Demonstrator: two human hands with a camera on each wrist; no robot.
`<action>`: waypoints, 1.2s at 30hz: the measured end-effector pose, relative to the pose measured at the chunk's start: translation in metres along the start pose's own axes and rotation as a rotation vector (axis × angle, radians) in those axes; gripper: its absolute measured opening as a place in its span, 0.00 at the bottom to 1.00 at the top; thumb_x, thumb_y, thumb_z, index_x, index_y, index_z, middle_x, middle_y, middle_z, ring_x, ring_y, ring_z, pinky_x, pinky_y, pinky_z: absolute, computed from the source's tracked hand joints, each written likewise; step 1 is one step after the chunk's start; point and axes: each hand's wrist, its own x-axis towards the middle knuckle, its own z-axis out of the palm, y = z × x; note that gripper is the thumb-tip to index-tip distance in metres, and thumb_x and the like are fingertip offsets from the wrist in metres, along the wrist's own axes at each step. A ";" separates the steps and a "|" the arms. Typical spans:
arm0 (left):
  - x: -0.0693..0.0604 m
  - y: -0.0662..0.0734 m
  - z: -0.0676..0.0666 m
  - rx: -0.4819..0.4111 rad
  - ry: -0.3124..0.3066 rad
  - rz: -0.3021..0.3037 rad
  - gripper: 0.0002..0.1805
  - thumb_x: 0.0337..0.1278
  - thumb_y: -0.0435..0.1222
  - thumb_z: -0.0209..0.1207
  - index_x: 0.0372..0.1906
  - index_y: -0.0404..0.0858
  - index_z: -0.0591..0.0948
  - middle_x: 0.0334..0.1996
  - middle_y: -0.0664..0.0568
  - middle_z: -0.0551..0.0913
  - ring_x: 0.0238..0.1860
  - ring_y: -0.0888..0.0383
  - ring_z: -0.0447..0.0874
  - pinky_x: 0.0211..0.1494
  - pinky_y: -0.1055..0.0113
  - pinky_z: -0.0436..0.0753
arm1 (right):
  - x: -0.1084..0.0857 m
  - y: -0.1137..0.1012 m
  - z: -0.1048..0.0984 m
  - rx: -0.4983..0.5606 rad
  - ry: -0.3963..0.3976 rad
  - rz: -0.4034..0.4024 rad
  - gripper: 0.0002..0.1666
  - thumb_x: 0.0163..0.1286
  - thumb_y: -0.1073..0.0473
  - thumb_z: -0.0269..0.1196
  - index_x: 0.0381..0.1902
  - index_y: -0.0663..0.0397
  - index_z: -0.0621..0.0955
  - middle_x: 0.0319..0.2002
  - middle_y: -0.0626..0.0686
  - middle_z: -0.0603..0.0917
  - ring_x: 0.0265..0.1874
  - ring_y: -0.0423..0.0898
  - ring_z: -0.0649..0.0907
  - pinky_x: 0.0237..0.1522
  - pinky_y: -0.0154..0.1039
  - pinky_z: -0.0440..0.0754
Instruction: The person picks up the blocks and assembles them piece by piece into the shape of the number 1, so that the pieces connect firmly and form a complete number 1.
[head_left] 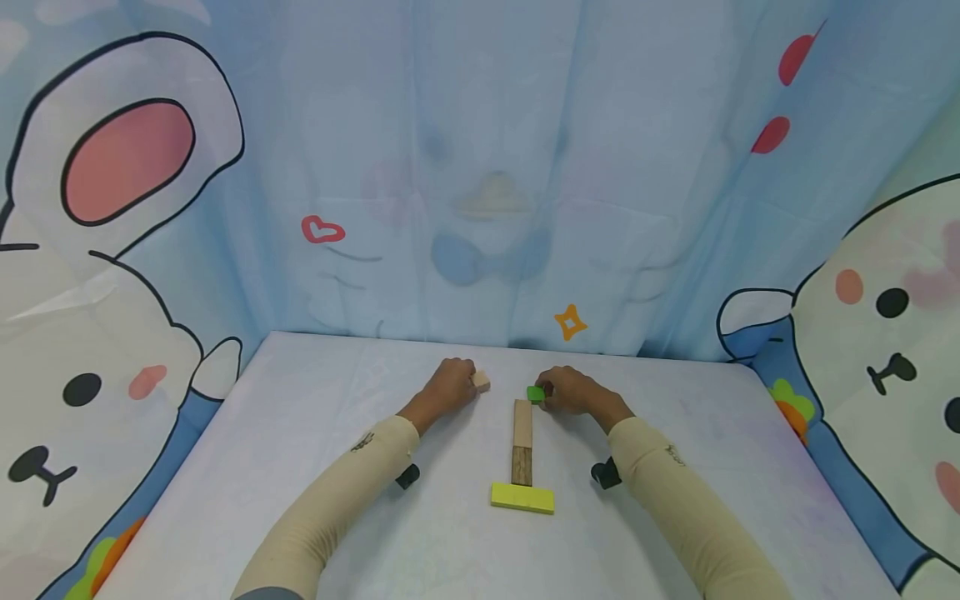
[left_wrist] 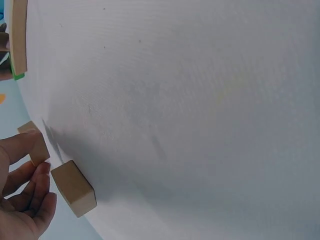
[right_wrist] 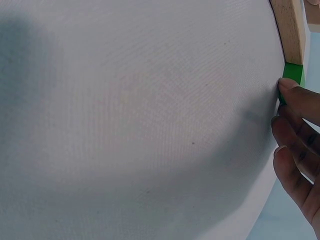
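Observation:
My left hand [head_left: 450, 383] pinches a small light wooden block [left_wrist: 38, 149] between thumb and fingers near the table's far edge. Beside its fingertips, a second wooden block [left_wrist: 74, 189] shows in the left wrist view. My right hand [head_left: 567, 390] pinches a green block [head_left: 535, 394] by its side, against the far end of a light wooden block [head_left: 522, 423]. That wooden block lies in line with a darker, grained wooden block [head_left: 521, 465]. Crosswise at the near end of this column is a bar of yellow blocks [head_left: 522, 497].
A white cloth covers the table [head_left: 300, 433]. Behind it hangs a blue curtain [head_left: 480, 167] with cartoon prints, which also runs along both sides. Dark wrist devices [head_left: 606, 473] are worn under both forearms.

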 end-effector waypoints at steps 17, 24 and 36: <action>0.002 0.007 0.001 -0.018 -0.012 0.007 0.14 0.64 0.32 0.62 0.52 0.30 0.83 0.48 0.43 0.86 0.50 0.51 0.83 0.54 0.61 0.82 | 0.003 0.003 0.001 -0.008 -0.002 -0.020 0.21 0.66 0.62 0.69 0.55 0.62 0.82 0.40 0.52 0.84 0.41 0.46 0.80 0.53 0.48 0.80; 0.001 0.013 0.003 -0.005 -0.008 0.032 0.15 0.64 0.33 0.63 0.53 0.30 0.83 0.48 0.44 0.86 0.50 0.51 0.83 0.55 0.61 0.82 | 0.004 0.004 0.001 -0.015 -0.005 -0.021 0.21 0.66 0.61 0.69 0.56 0.62 0.82 0.40 0.51 0.84 0.41 0.46 0.80 0.53 0.48 0.80; 0.004 0.022 0.009 -0.015 -0.015 0.070 0.17 0.65 0.33 0.63 0.55 0.31 0.82 0.48 0.44 0.86 0.50 0.52 0.84 0.53 0.63 0.82 | 0.006 0.006 0.004 -0.032 0.005 -0.020 0.22 0.65 0.60 0.70 0.56 0.62 0.81 0.40 0.51 0.84 0.41 0.46 0.80 0.51 0.48 0.80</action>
